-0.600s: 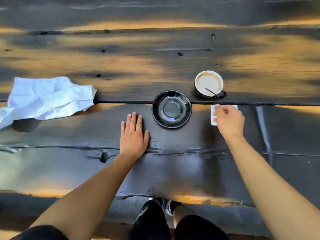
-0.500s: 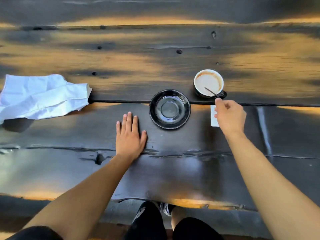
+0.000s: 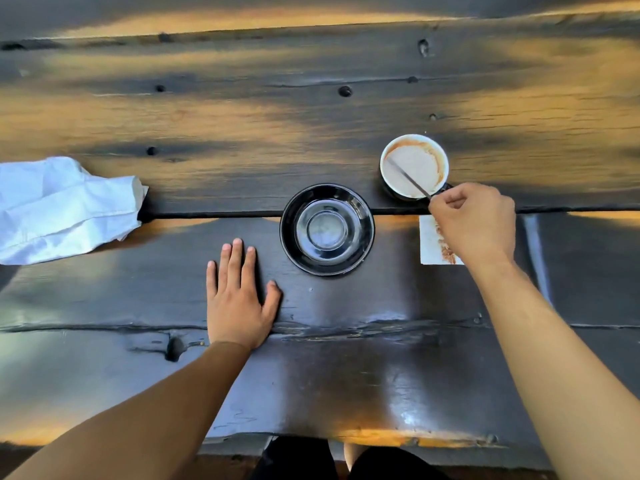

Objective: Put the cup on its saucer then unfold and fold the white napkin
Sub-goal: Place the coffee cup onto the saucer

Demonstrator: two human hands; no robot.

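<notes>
A dark wooden plank desk (image 3: 346,358) is catching orange light across its grain, knots and seams. The black saucer (image 3: 327,229) is sitting empty at its middle. The cup (image 3: 414,166) is standing just beyond and right of the saucer, a spoon (image 3: 408,178) leaning inside. The right hand (image 3: 474,225) is pinching the spoon's handle. The left hand (image 3: 239,299) is lying flat, fingers spread, near the saucer's left. The white napkin (image 3: 65,209) is lying crumpled far left.
</notes>
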